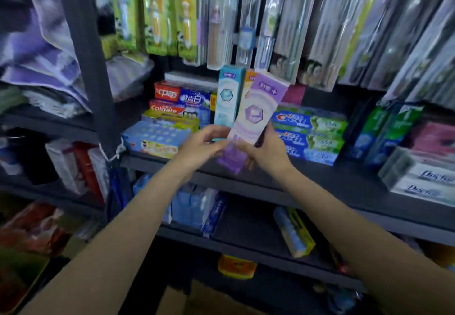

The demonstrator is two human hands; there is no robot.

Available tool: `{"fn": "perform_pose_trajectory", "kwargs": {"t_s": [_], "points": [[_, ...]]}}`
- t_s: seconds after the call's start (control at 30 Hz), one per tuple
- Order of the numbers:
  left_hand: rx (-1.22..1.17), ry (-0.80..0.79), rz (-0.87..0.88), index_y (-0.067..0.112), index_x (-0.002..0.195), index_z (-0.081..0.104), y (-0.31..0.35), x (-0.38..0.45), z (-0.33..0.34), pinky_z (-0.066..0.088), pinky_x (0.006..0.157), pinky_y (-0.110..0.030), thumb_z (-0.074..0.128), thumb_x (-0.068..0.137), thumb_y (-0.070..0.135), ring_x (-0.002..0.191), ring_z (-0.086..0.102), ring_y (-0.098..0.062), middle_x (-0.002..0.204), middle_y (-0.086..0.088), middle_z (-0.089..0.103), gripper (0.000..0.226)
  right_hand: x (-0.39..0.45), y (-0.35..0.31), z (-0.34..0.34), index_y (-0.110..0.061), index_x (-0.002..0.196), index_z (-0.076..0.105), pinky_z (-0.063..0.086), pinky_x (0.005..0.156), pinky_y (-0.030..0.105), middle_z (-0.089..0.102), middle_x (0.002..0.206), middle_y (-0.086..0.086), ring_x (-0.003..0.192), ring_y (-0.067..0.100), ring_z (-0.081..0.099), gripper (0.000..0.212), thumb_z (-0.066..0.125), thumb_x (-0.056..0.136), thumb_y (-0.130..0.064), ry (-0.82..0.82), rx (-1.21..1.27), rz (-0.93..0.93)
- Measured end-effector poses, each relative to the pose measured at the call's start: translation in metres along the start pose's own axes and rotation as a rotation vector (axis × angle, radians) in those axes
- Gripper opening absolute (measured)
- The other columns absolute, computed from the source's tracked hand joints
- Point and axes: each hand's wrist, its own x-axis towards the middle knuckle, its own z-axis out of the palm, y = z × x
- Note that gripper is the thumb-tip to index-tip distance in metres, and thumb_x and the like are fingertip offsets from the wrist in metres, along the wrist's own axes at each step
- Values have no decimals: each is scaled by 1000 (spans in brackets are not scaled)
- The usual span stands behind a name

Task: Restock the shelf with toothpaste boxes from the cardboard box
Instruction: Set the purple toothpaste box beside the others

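Note:
I hold a fan of three upright toothpaste boxes in front of the dark shelf [320, 179]: a light blue box [227, 95], an orange box [248, 81] mostly hidden behind, and a purple box [258, 113] in front. My left hand [204, 145] pinches the lower part of the boxes from the left. From the right, my right hand [266, 152] grips the purple box's lower end. A corner of the cardboard box [197, 300] shows at the bottom edge.
Stacked toothpaste boxes lie on the shelf: red and blue Colgate ones [177, 108] on the left, Crest boxes [310, 132] on the right, green boxes [384, 132] further right. Packaged toothbrushes [221, 14] hang above. A lower shelf [258, 226] holds a few more boxes.

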Motion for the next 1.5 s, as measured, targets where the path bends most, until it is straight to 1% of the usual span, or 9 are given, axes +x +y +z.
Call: {"fn": "perform_pose_trajectory", "kwargs": {"t_s": [0.1,0.2,0.3,0.4,0.5,0.83,0.97,1.13,1.5], "points": [[48,39,-46,-1,126,47,-7,20,4,48,68,-11,47,91,-4,84,54,-7,126,-17,54,35,47,2,-5,-6,113,36,55,72,45,62,110,20,74,31,64,58,78,74,-17,-52,-23,63],[135,41,-87,1,129,46,-18,36,10,46,82,-21,48,91,-5,104,52,-16,132,-17,52,39,75,11,-11,-10,110,31,55,42,31,58,106,18,42,18,60,52,72,79,-5,-124,-26,131],[207,53,-135,3,132,44,-29,50,12,38,96,-27,49,90,-3,122,48,-20,136,-14,49,42,90,18,-10,-8,130,31,55,44,32,56,120,16,70,34,66,63,69,80,0,-183,-14,173],[234,89,-157,3,136,40,-38,62,14,36,84,-15,48,91,-2,116,46,-13,140,-10,44,46,101,24,-6,-8,134,35,59,62,42,57,126,17,92,40,66,62,65,82,4,-207,32,192],[235,99,-178,7,138,37,-44,71,17,34,83,-13,49,91,-1,125,44,-16,142,-7,41,49,110,27,-7,-6,130,36,57,75,49,57,125,18,89,41,67,58,66,81,3,-202,11,198],[241,80,-183,10,136,40,-55,88,36,39,94,-24,51,90,0,126,46,-21,142,-9,41,48,126,29,-12,-2,99,48,59,67,40,62,109,24,81,35,70,29,69,79,1,-120,-261,111],[288,84,-168,8,137,40,-54,94,38,41,97,-29,49,91,1,121,50,-22,141,-9,43,47,127,32,-6,1,104,49,58,68,44,65,104,23,79,36,70,33,70,78,-4,-92,-258,127],[344,84,-109,7,130,49,-53,96,41,41,92,-24,46,91,-3,116,53,-23,130,-9,53,41,123,37,5,3,119,44,50,85,37,58,118,21,107,36,58,51,70,81,-18,-18,-314,124],[551,161,-4,2,130,49,-58,91,41,42,101,-31,47,87,-5,115,54,-25,129,-15,50,43,116,45,17,5,112,52,43,77,30,61,113,20,107,34,57,41,66,83,-21,50,-390,115]]}}
